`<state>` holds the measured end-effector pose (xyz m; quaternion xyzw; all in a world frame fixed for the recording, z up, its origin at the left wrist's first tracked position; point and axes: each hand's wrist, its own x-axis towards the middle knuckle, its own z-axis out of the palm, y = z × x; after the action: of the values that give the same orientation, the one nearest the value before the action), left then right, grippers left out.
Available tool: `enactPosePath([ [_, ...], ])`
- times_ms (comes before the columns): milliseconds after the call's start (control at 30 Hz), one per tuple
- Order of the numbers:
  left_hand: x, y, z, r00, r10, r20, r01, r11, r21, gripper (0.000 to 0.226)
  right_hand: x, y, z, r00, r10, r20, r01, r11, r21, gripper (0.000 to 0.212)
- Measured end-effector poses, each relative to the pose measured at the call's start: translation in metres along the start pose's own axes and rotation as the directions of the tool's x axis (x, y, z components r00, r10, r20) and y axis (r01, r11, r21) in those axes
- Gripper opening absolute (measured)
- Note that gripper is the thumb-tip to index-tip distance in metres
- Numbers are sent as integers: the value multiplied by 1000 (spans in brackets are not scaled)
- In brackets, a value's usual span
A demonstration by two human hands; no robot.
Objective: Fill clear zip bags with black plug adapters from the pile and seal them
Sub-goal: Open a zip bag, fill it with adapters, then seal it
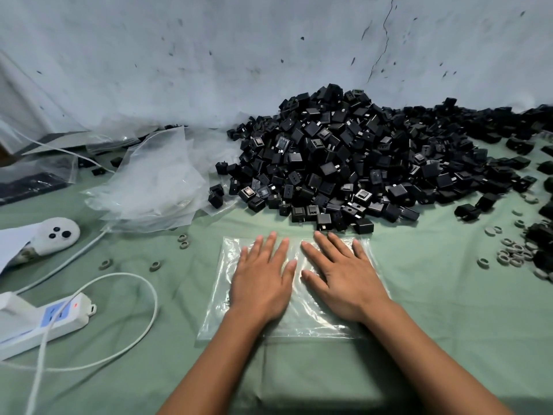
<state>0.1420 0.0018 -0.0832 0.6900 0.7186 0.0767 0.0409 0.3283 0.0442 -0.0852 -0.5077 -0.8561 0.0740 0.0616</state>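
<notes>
Hard to read: the pile of black plug adapters (pixel 344 163) runs out of view at the right edge and is too dense to count, and the crumpled heap of clear bags (pixel 149 181) at left cannot be separated into single bags. One clear zip bag (pixel 371 310) lies flat on the green cloth (pixel 449 324) just before the pile, apparently empty. Two hands, left hand (pixel 263 283) and right hand (pixel 341 280), press on it side by side, palms down, fingers straight and spread; one white power strip (pixel 45 319) lies at left.
</notes>
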Motion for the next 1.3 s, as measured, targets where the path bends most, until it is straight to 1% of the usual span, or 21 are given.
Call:
enactPosePath([
  [67,-1,-12,-1,999,-48,-16,48,999,23,64,0,0,-1,1000,-2,3,2,1000,-8,74],
  [233,-4,-25,-1,991,-130,-35,131,991,26,73,0,-2,-1,1000,-4,3,4,1000,-24,73],
  [400,-6,-61,-7,976,-215,-29,216,975,49,72,1,1,2,1000,-15,-9,15,1000,-9,72],
  [567,-10,-71,-12,973,-225,-50,228,972,50,72,0,-1,-2,1000,-22,-8,22,1000,9,76],
  [633,-10,-69,-12,973,-224,-57,227,973,47,72,2,-2,-6,1000,-5,6,5,997,83,77],
  [667,-11,-69,-12,973,-226,-56,229,973,44,72,5,-2,-11,1000,29,0,-29,985,168,72],
  [700,-10,-69,-13,972,-227,-56,229,973,41,72,10,-2,-17,996,77,-44,-62,960,272,60],
  [733,-10,-69,-13,972,-227,-57,230,972,38,72,17,-2,-25,982,132,-138,-77,936,344,45],
  [767,-10,-70,-13,972,-228,-59,230,972,37,73,25,-2,-32,951,177,-255,-82,936,342,31],
  [800,-9,-69,-13,972,-227,-60,229,973,39,73,33,-2,-38,920,183,-346,-95,962,256,20],
  [833,-9,-70,-13,972,-227,-58,229,973,40,73,40,0,-42,913,145,-382,-96,985,144,19],
  [867,-9,-70,-13,972,-231,-53,233,972,40,72,47,0,-45,934,83,-348,-77,997,30,34],
  [900,-9,-70,-13,971,-237,-46,238,970,41,72,54,0,-47,962,21,-271,-43,996,-74,48],
  [933,-9,-70,-13,970,-241,-39,242,969,44,72,58,2,-48,976,-25,-215,-9,988,-154,54],
  [1000,-9,-69,-13,969,-245,-34,246,968,50,72,64,6,-47,979,-79,-187,32,970,-241,51],
  [1100,-10,-65,-13,968,-245,-49,247,968,43,71,61,17,-40,965,-104,-242,48,972,-229,39],
  [1167,-12,-64,-13,969,-238,-60,241,970,33,71,53,26,-33,938,-127,-322,78,984,-162,34],
  [1233,-12,-64,-13,971,-229,-67,232,972,29,71,48,33,-27,909,-55,-412,57,998,-6,32],
  [1300,-13,-62,-12,972,-226,-63,227,974,16,72,47,39,-24,900,-16,-435,34,999,34,33],
])
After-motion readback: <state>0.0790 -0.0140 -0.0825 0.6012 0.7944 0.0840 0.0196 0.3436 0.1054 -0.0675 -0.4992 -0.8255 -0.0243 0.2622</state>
